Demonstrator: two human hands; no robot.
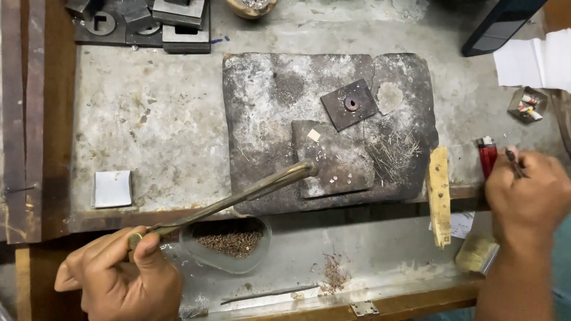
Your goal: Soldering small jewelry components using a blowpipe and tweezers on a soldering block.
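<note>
My left hand grips the rear end of a long brass torch pipe, whose nozzle tip reaches a small dark slab on the big charred soldering block. Tiny pale pieces lie on that slab just right of the nozzle. My right hand holds thin dark tweezers at the far right, beside a red lighter. A square dark plate with a small ring sits higher on the block.
A glass dish of tiny brown bits lies below the pipe. A yellowish wooden stick, a folded white paper, metal dies at top left, white papers at right, and wire scraps surround the block.
</note>
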